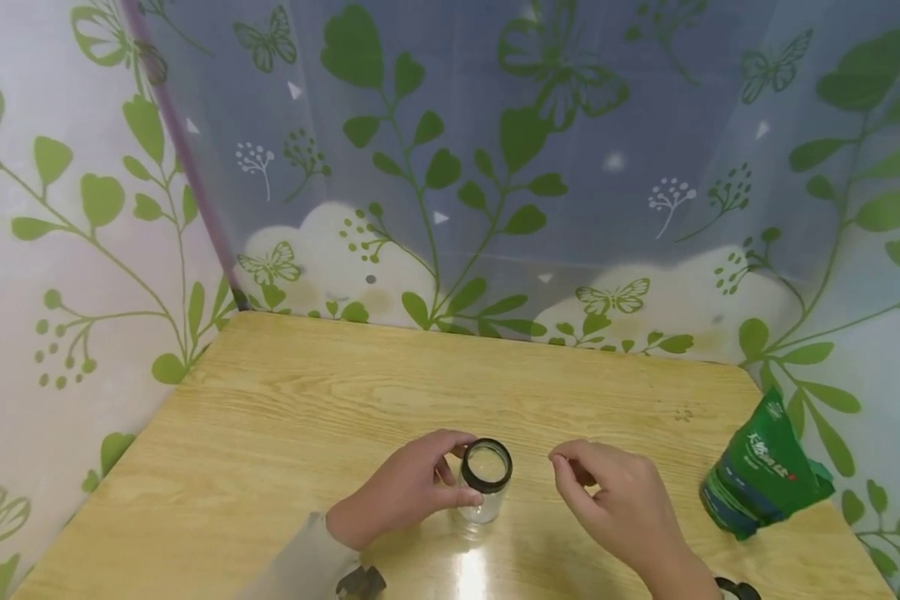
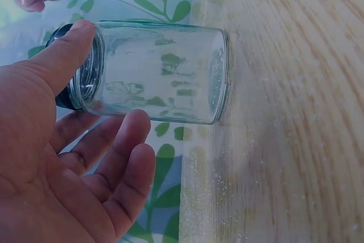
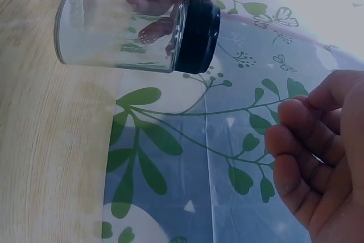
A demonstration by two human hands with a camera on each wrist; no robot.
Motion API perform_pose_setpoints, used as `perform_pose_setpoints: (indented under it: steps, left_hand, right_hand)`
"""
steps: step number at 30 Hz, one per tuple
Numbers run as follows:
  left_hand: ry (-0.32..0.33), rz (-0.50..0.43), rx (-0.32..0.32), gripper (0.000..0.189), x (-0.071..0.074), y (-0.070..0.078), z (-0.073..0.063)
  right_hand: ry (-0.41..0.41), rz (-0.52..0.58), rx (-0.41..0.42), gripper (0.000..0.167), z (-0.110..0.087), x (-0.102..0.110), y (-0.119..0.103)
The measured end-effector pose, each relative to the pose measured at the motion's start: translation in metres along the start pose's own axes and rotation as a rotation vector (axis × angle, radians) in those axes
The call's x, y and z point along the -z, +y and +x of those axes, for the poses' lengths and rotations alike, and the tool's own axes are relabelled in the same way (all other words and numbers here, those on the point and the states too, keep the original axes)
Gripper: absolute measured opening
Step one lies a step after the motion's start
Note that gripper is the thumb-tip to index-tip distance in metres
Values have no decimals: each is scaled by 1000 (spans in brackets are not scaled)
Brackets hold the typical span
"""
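A clear glass jar (image 1: 482, 507) with a black ring (image 3: 198, 35) round its top stands upright on the wooden table (image 1: 330, 383). My left hand (image 1: 408, 479) grips it near the top, thumb on the near side and fingers round the far side. Leaf shapes from the backdrop show through the glass (image 2: 165, 61) in the left wrist view. To the right of the jar, my right hand (image 1: 622, 496) hovers apart from it, fingers curled and thumb against the index finger. Nothing shows between those fingers in the right wrist view.
A green bag (image 1: 765, 471) with white print stands near the table's right edge. Small white grains (image 2: 227, 189) lie on the tabletop by the jar. Cloth walls (image 1: 450, 167) with leaves and butterflies close in the back and both sides.
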State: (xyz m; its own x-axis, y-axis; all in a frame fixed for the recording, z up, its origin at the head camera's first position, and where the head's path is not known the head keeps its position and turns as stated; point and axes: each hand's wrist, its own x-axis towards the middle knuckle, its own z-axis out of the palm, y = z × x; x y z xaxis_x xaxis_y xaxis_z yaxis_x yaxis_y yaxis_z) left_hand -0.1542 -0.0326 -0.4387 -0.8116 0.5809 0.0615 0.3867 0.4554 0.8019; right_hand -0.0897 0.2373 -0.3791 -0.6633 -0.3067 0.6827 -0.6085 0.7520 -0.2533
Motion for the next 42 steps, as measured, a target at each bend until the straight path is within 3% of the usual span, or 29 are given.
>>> perform_pose_setpoints:
  steps: [42]
  left_hand:
    - [26, 86, 17, 69, -4, 5, 1]
  right_hand:
    - [-158, -31, -51, 18, -4, -9, -5]
